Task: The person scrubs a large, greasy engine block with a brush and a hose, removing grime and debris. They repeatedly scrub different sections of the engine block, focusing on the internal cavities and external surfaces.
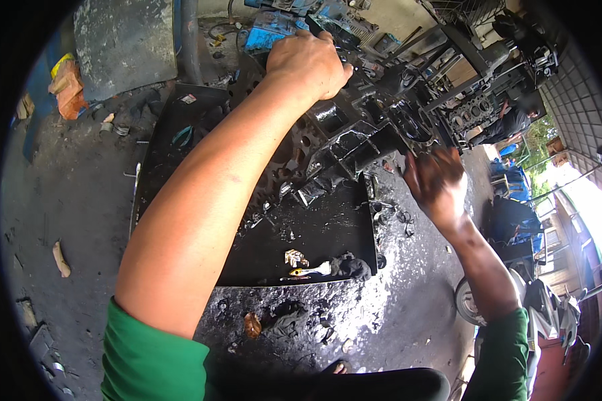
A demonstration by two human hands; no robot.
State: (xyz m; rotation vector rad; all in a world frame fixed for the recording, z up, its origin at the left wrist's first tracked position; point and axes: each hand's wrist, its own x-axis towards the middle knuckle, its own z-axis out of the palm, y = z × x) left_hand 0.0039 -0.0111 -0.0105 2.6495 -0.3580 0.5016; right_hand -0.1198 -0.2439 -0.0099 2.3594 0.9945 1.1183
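Observation:
A dark, oily engine block (294, 150) with round bores lies over a black metal tray (328, 234). My left hand (306, 63) reaches across to its far side, closed, with the fingertips out of sight behind the knuckles. What it grips, if anything, is hidden. At the block's right end, my right hand (438, 184) is closed with its fingers curled on the edge beside a large round opening. This hand looks dark and greasy. Inside the tray's near edge lies a paintbrush (314, 270) with a yellow-tipped handle, next to a black rag (351, 266).
Blue machinery (271, 33) stands beyond my left hand. Another engine block (471, 110) is at the upper right, near a person (505, 123) in dark clothes. A motorcycle (542, 307) is parked at the right. Oily, littered ground surrounds the tray, with a brown leaf (252, 325) on it.

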